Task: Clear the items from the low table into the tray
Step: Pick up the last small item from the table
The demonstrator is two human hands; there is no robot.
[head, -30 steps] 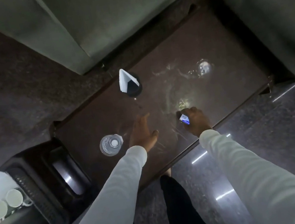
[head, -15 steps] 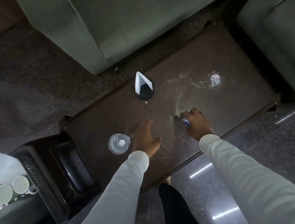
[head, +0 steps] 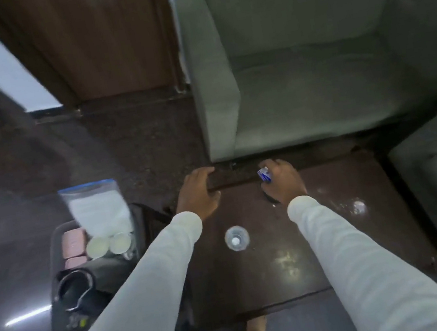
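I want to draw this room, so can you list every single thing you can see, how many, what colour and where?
low table: one, dark brown, centre right.
water bottle: one, clear, upright on the table.
small packet: one, blue and white, in the right hand.
armchair: one, grey-green, behind the table.
tray: one, dark, left of the table.
cups: two, pale, in the tray.
plastic bag: one, clear with white contents, in the tray.
door: one, brown wood, top left.
left hand: one, open, at the table's far edge.
right hand: one, gripping the packet.
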